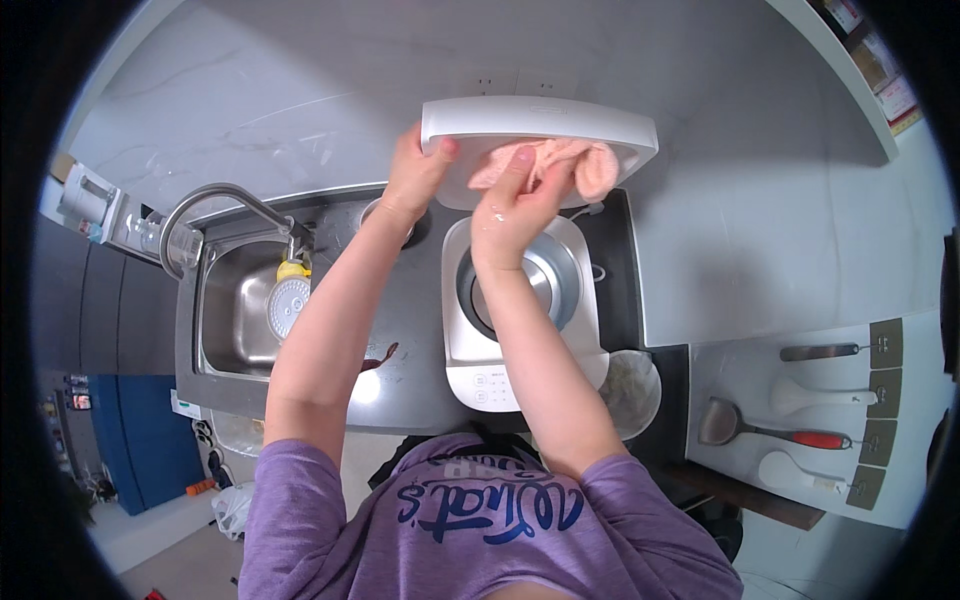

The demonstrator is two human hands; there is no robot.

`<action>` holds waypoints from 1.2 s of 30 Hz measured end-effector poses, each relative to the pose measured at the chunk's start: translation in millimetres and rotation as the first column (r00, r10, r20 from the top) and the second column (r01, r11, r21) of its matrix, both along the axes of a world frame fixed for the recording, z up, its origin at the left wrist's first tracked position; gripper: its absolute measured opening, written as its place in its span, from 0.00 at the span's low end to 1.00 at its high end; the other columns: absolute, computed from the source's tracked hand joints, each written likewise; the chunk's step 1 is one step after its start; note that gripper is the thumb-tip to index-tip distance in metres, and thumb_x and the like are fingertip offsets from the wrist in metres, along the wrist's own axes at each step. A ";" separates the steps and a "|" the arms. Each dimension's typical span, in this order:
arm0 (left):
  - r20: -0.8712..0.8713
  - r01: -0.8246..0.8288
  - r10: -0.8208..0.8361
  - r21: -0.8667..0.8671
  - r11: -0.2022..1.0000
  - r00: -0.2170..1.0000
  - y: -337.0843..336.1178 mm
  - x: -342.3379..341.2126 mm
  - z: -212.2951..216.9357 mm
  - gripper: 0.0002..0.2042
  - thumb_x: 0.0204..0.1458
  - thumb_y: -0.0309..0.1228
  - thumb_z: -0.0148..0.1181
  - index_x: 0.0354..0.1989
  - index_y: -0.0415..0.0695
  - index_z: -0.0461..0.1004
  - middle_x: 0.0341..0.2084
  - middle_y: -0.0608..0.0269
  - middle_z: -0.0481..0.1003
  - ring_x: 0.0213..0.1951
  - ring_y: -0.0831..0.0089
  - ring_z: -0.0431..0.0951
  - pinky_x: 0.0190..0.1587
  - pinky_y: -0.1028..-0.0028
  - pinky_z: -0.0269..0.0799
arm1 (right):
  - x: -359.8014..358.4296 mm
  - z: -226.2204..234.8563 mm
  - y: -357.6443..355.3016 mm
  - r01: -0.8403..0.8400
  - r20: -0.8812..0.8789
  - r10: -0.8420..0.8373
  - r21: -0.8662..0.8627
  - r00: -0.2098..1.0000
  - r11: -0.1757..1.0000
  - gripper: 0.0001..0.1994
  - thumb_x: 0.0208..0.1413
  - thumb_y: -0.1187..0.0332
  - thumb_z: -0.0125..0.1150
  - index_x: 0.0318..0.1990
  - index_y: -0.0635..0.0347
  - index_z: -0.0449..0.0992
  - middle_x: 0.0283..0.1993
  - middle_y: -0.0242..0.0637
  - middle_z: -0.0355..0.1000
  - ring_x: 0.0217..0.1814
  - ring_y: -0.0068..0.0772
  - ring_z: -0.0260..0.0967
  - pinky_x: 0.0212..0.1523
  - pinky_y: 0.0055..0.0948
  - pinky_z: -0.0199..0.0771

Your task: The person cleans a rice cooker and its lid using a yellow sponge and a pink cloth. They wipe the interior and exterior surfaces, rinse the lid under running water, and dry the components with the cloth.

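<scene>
Our left hand (417, 180) is gripping the lid (540, 118), best kept steady; our right hand (512, 220) is gripping a cloth (597, 171) inside it.

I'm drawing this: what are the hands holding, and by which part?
The left hand grips the white lid by its left edge; the right hand holds the pink cloth around its middle.

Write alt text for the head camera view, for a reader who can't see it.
A person's right hand holds a peach cloth at the inner side of a white appliance's raised lid, while the left hand grips the lid's left end. The appliance sits on a dark counter, right of a steel sink.
</scene>
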State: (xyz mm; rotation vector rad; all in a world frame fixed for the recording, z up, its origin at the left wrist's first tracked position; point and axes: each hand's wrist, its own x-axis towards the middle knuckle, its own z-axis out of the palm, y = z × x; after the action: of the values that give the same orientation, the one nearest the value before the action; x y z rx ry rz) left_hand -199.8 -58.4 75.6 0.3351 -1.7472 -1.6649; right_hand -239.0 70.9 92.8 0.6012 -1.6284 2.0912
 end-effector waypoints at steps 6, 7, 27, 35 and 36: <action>-0.023 0.049 -0.049 -0.014 0.999 0.999 -2.2 7.4 4.4 0.44 0.42 0.67 0.70 0.51 0.35 0.74 0.43 0.61 0.78 0.46 0.73 0.75 0.51 0.68 0.72 | -2.6 -9.9 -13.8 0.070 -0.151 -0.051 0.127 0.987 0.989 0.30 0.69 0.69 0.49 0.73 0.72 0.51 0.69 0.66 0.52 0.74 0.66 0.51 0.72 0.49 0.51; -0.022 0.061 -0.061 -0.015 0.998 0.998 -2.1 8.8 5.4 0.43 0.43 0.67 0.71 0.52 0.35 0.74 0.43 0.61 0.78 0.46 0.73 0.75 0.51 0.69 0.72 | -2.4 -12.2 -14.4 0.072 -0.189 -0.046 0.136 0.981 0.988 0.30 0.68 0.69 0.49 0.73 0.73 0.51 0.69 0.67 0.52 0.74 0.67 0.51 0.72 0.49 0.51; 0.009 0.127 -0.126 -0.062 0.990 0.992 -2.2 7.2 15.3 0.41 0.45 0.63 0.72 0.53 0.36 0.74 0.42 0.60 0.78 0.46 0.72 0.75 0.51 0.69 0.72 | 3.7 -93.8 43.5 0.147 -0.223 0.245 0.945 0.944 0.292 0.13 0.50 0.72 0.60 0.45 0.62 0.77 0.46 0.52 0.70 0.38 0.51 0.78 0.33 0.45 0.81; 0.084 0.149 -0.146 -0.036 0.988 0.986 9.4 13.2 30.1 0.35 0.48 0.55 0.73 0.56 0.39 0.74 0.47 0.60 0.78 0.51 0.70 0.76 0.55 0.68 0.71 | -35.0 -56.5 113.6 0.012 -0.092 0.096 0.783 0.991 0.622 0.25 0.55 0.76 0.53 0.62 0.65 0.69 0.56 0.53 0.69 0.57 0.52 0.72 0.56 0.41 0.75; 0.110 0.169 -0.167 -0.008 0.986 0.980 10.8 15.2 33.2 0.33 0.48 0.50 0.74 0.56 0.40 0.74 0.49 0.60 0.78 0.53 0.70 0.75 0.56 0.67 0.71 | -30.8 -49.4 118.2 -0.034 -0.018 0.060 0.656 0.998 0.754 0.26 0.56 0.76 0.52 0.65 0.65 0.67 0.57 0.52 0.68 0.58 0.53 0.71 0.57 0.41 0.74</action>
State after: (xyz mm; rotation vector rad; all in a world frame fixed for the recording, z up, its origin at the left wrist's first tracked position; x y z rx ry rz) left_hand -184.6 -47.6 108.8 0.2809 -1.9150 -1.7785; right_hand -269.8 189.1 43.4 0.8936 -2.3529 1.4686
